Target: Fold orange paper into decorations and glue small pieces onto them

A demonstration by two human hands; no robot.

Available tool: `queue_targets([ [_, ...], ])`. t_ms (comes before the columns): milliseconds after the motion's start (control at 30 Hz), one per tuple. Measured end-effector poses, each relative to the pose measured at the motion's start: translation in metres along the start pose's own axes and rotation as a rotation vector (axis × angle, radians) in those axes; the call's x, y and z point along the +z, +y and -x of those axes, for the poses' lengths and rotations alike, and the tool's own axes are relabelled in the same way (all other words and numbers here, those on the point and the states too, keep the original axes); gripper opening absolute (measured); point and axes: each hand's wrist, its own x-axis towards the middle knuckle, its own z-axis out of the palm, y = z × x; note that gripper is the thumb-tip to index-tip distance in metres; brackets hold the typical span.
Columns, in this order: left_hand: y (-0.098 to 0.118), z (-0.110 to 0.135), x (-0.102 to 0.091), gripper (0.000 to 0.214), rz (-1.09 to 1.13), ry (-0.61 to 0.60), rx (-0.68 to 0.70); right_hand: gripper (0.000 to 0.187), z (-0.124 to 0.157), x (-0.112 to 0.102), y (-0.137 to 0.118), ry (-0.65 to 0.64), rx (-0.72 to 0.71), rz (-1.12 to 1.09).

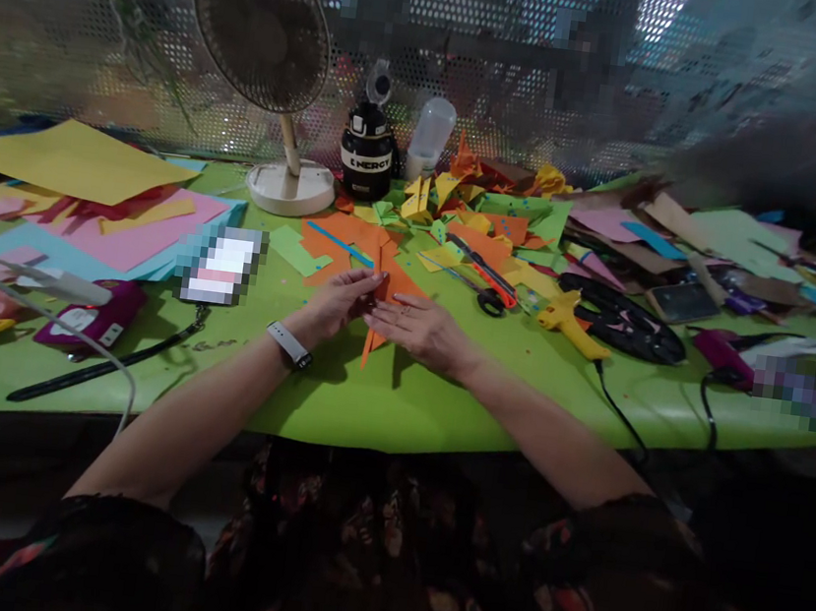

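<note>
Both my hands rest on a folded piece of orange paper (390, 285) lying on the green table (381, 401). My left hand (338, 302), with a watch on its wrist, pinches the paper's left edge with its fingertips. My right hand (416, 328) lies over the paper's right side, fingers pressing down on it. The paper's narrow point sticks out toward me below the hands. More orange sheets (346, 238) lie just beyond.
Scissors with orange handles (489, 281), a yellow glue gun (573, 324) and a black tray (621, 322) lie to the right. A desk fan (268, 50), a black bottle (368, 147) and folded paper shapes stand behind. Coloured sheets (94, 198) are piled left; a phone (683, 302) is at right.
</note>
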Motion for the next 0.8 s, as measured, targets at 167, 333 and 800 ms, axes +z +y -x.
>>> queue_targets([
  [167, -0.006, -0.002, -0.001, 0.032, -0.009, -0.028, 0.07, 0.034, -0.001, 0.004, 0.001, 0.076, 0.118, -0.139],
  [333, -0.013, -0.001, 0.001, 0.039, -0.036, -0.097, 0.162, 0.03, -0.006, -0.008, -0.004, 0.108, 0.48, -0.296],
  [800, -0.016, 0.009, 0.01, 0.024, -0.039, -0.168, 0.225, 0.022, -0.008, -0.016, -0.003, 0.261, 0.606, -0.485],
])
